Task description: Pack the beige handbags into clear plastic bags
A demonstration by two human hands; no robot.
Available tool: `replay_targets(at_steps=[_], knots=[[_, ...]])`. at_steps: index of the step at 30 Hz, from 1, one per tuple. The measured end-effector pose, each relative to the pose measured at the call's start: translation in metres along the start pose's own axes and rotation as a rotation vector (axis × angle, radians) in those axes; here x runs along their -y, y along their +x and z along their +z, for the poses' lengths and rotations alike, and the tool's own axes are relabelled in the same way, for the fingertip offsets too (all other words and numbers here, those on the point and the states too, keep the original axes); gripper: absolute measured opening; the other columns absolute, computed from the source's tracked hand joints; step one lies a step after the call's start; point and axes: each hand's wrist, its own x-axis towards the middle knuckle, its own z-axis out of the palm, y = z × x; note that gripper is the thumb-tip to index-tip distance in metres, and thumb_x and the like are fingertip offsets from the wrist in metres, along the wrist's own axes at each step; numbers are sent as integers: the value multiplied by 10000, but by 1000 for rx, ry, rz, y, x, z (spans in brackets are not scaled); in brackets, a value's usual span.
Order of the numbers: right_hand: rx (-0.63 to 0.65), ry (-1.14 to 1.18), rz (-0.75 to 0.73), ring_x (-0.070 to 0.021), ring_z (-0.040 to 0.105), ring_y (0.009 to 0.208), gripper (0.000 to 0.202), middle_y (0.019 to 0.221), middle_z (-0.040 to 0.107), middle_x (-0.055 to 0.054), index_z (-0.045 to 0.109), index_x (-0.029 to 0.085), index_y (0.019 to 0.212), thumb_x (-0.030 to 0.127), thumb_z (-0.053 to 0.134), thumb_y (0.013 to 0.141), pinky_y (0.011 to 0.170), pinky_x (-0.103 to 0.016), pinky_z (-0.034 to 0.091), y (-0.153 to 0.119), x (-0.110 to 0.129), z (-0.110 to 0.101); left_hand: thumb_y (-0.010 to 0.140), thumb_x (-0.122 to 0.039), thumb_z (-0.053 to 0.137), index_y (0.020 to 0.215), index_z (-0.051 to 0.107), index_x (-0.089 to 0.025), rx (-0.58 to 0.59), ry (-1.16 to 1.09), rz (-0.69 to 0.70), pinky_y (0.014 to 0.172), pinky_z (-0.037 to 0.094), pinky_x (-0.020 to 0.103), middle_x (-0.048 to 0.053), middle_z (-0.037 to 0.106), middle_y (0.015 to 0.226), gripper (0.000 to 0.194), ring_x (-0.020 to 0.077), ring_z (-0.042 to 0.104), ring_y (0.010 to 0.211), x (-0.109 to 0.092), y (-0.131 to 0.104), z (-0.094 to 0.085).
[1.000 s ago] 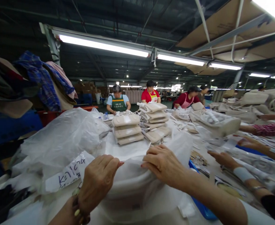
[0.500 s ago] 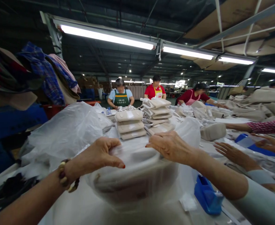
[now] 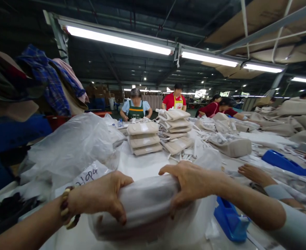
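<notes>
A beige bag in a cloudy plastic sleeve [image 3: 147, 201] lies in front of me on the white table, blurred by motion. My left hand [image 3: 106, 194] grips its left upper edge, thumb on the near side. Around the right end curls my right hand [image 3: 186, 184], thumb and fingers on either side of the wrapping. Just beyond my hands sits a stack of folded beige bags [image 3: 145, 140], and a taller stack [image 3: 175, 126] rises to its right.
A blue tape dispenser [image 3: 232, 218] stands right of my right forearm; another blue dispenser [image 3: 285, 163] lies farther right near a co-worker's hand [image 3: 255, 173]. Crumpled plastic [image 3: 72, 146] heaps at left, by a sheet with handwritten figures [image 3: 92, 173]. Several people work across the table.
The wrapped bag and both my hands have come lower, and my hands now clasp its ends instead of the upper rim. The neighbour's far hand has drawn back to the right.
</notes>
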Motion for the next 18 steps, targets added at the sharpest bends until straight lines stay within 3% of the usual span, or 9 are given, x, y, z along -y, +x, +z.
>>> replay_targets(at_steps=[3,5,7,9,12,15,18], knots=[[134,76,25,-124,587,603,401,653,648,51,683,208,808,371,833,474,492,-171,354,5,0,-5,496,-174,706,713,659,-193,5,34,-47,461,315,159,-96,583,598,223,97,481,555,-3,0,0],[162,143,72,-97,559,558,270,588,618,71,676,186,714,305,822,520,444,-155,319,14,-5,-6,535,-170,669,645,641,-192,-77,114,-43,463,302,168,-90,557,551,115,97,473,535,-5,6,-3],[133,158,115,-87,542,536,222,545,587,80,660,169,666,274,813,544,418,-151,292,24,-11,-7,581,-168,646,577,606,-189,-240,305,-30,484,295,183,-73,546,520,45,108,496,542,-7,11,-8],[76,90,120,-93,555,554,203,546,589,71,650,163,651,266,804,569,428,-156,287,29,-14,-9,637,-177,628,534,563,-187,-439,561,5,504,290,205,-51,556,511,122,129,528,557,-7,14,-10],[-46,-137,35,-129,596,602,125,618,652,21,655,166,721,253,734,678,472,-193,302,22,-13,0,732,-145,526,549,537,-195,-646,876,170,495,298,234,-26,583,524,190,148,548,520,3,8,1],[-218,-358,-168,-151,599,585,192,713,683,-32,618,128,961,107,571,777,476,-245,313,-1,-8,39,729,-11,368,722,598,-184,-806,1107,466,476,357,262,-4,607,573,288,163,554,488,28,-1,37],[-420,-445,-351,-159,564,528,320,690,649,-52,527,18,1109,11,424,806,469,-288,343,-29,-3,107,761,34,302,920,600,-104,-948,1250,680,438,362,265,-6,564,541,364,138,513,437,70,-3,90]])
